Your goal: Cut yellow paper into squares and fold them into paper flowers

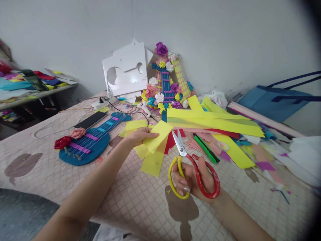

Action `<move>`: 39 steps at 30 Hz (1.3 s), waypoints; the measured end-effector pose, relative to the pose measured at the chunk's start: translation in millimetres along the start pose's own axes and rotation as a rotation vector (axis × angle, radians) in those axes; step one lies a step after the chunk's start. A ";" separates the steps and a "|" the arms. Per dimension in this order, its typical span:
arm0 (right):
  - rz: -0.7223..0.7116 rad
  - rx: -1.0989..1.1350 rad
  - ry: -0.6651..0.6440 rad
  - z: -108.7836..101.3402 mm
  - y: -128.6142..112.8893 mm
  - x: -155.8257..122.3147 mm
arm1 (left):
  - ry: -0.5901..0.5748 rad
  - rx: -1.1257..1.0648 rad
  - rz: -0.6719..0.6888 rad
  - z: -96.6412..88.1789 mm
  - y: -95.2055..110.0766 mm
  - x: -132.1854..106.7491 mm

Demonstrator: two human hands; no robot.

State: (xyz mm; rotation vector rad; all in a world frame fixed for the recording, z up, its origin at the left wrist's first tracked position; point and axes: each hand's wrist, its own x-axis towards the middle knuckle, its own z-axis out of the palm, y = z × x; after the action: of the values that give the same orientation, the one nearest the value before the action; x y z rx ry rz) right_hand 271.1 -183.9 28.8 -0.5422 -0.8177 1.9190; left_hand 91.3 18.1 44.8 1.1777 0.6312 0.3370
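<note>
Between the thumb and fingers of my left hand [142, 134] is a folded piece of yellow crepe paper [158, 135]. Other yellow paper pieces [152, 164] lie on the table beneath it. My right hand [192, 179] has its fingers through the handles of a pair of scissors [184, 150], one handle yellow and one red. The blades are slightly apart and point up toward the paper's right edge, without touching it as far as I can see. A blue paper guitar [100, 139] with pink strips, strings and two paper roses lies left of my left hand.
A green utility knife [206, 148] lies right of the scissors. Long yellow paper strips [213, 122] and scraps cover the right side. Behind stand flower-decorated guitars [167, 83] and white foam boards [126, 70]. A phone [90, 119], glue gun [145, 108] and cables lie farther back.
</note>
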 end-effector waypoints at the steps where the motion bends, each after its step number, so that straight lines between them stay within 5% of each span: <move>1: 0.002 0.000 -0.003 0.4 -0.3 -0.1 | 0.000 0.015 0.001 0.4 -0.1 -0.2; 19: 0.060 0.030 -0.052 1.1 -1.6 0.1 | -0.091 0.392 0.012 -10.9 0.3 -6.4; 39: 0.077 0.101 -0.069 -7.6 11.6 3.3 | -0.196 0.288 0.000 -25.1 -11.5 -6.2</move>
State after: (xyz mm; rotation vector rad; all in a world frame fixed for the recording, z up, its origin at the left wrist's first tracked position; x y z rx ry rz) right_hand 267.7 -182.4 15.1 -0.4545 -0.7485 2.0472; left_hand 70.1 29.2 29.9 1.4664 0.5189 0.1302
